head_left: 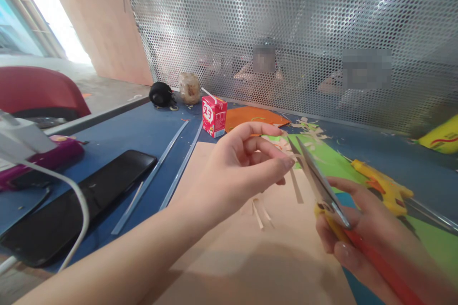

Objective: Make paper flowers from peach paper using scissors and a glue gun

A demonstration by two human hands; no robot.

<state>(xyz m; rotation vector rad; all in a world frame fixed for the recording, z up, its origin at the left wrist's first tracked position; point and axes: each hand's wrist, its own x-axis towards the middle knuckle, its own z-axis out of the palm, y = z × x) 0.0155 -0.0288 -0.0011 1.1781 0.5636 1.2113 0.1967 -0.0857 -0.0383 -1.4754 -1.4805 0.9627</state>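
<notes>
My left hand [250,164] is closed in a pinch over the tan paper sheet [222,252]. A thin tan paper strip [296,186] sits at its fingertips, beside the blades. In my right hand [372,228] is a pair of scissors [318,183] with red and yellow handles. Its blades are parted slightly and point up toward my left fingertips. Below my left hand, a few thin cut paper strips [258,213] lie on the tan sheet.
Toward the back stand a red drink carton [213,116] with a straw, a jar [189,88] and a black round object [161,94]. Green paper [332,159] with scraps and a yellow glue gun [384,188] lie right. A black phone [82,205] and white cable [84,200] are left.
</notes>
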